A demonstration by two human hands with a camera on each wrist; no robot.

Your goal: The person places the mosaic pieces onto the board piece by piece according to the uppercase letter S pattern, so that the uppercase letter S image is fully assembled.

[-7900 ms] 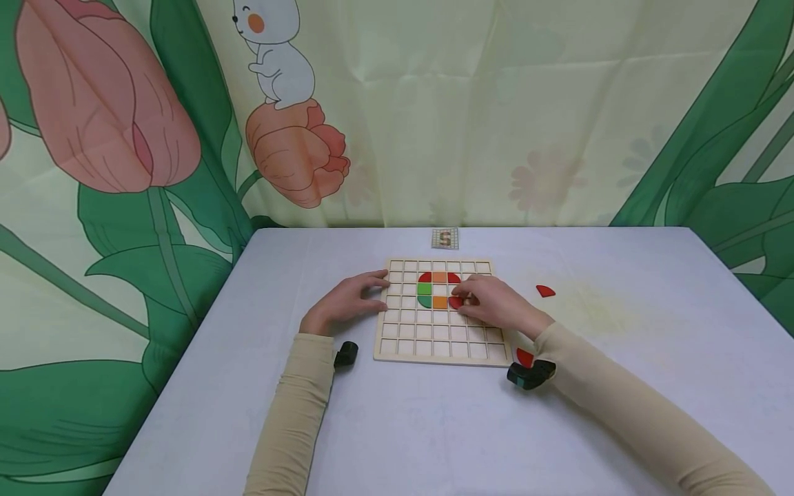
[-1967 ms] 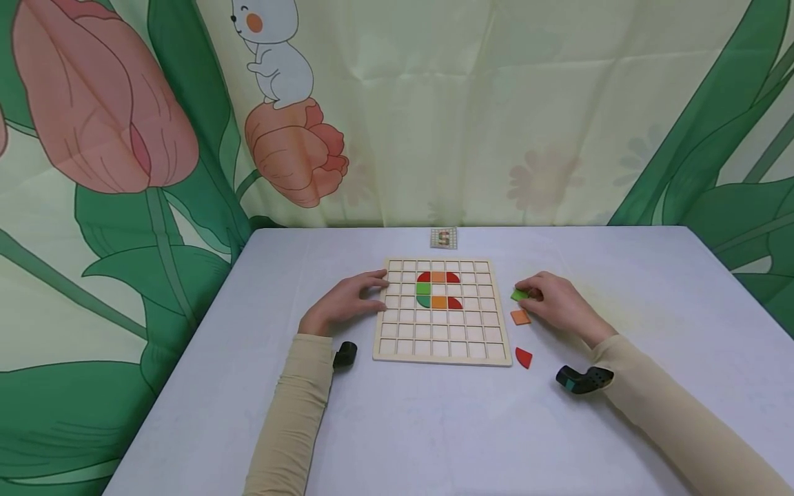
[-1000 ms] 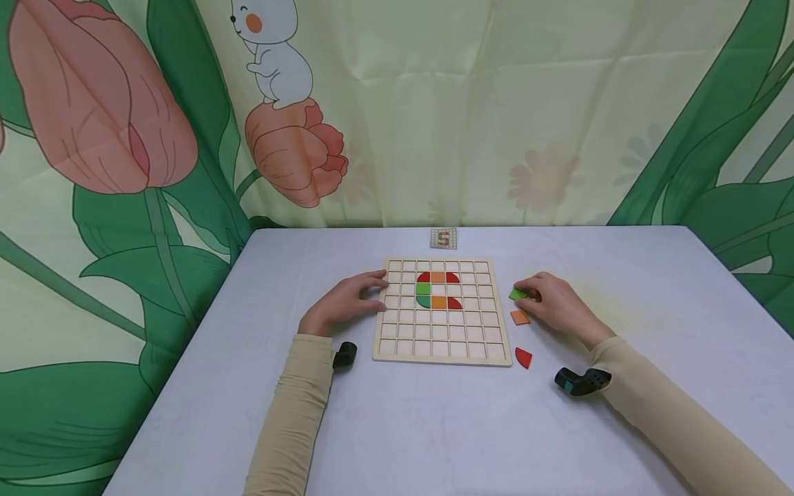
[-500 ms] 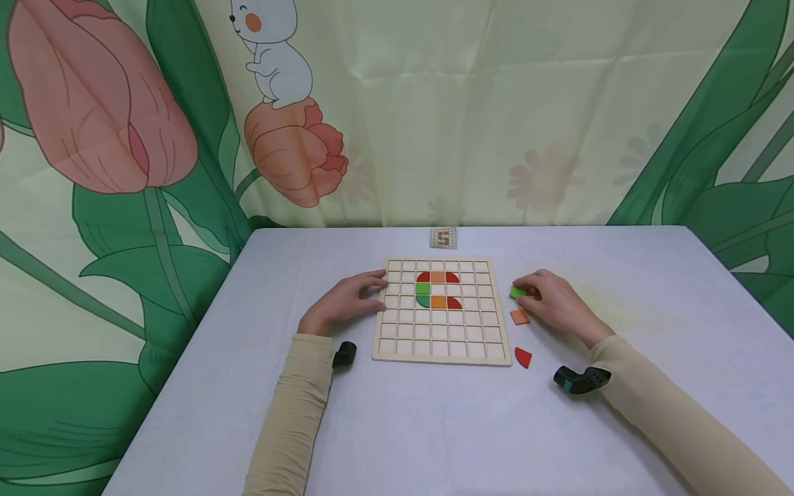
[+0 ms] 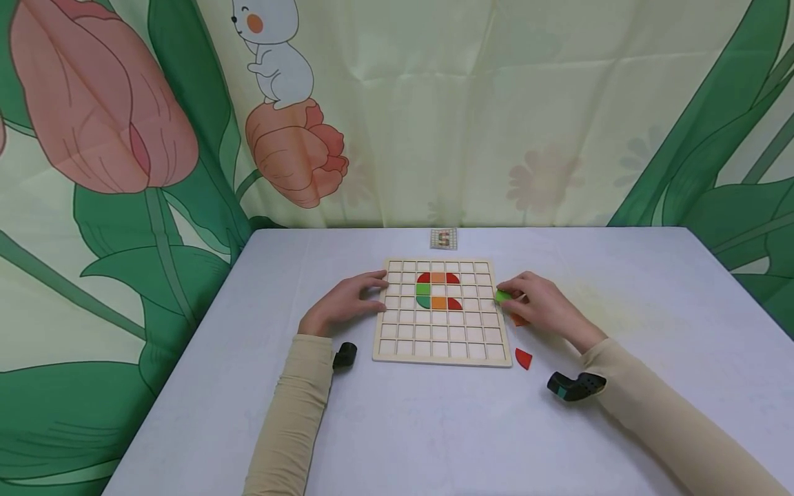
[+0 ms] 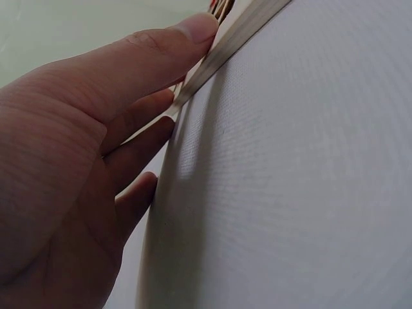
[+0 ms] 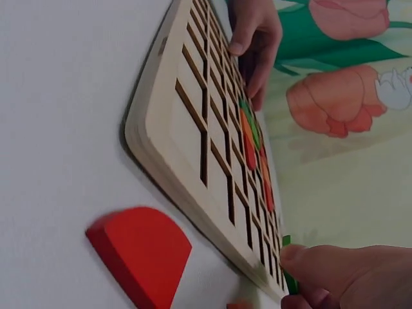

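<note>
A wooden grid board (image 5: 459, 334) lies on the white table, with red, orange and green tiles set in a C-like pattern. My left hand (image 5: 344, 303) rests at its left edge, thumb and fingertips touching the side, fingers loosely extended. Just past the right edge, my right hand (image 5: 542, 308) pinches a light green tile (image 5: 502, 296) between thumb and fingers; most of its shape is covered. Beneath that hand an orange tile (image 5: 517, 320) shows partly. A red quarter-round tile (image 7: 145, 254) lies by the board's near right corner in the right wrist view.
Behind the board lies a small pattern card (image 5: 443, 239). A printed curtain (image 5: 434, 138) with tulips and a white animal hangs at the table's back edge. Each wrist carries a black camera.
The right hand, at the red tile on the board earlier, then over the loose tiles, has moved left to the board's edge with the green tile. The left hand stays put.
</note>
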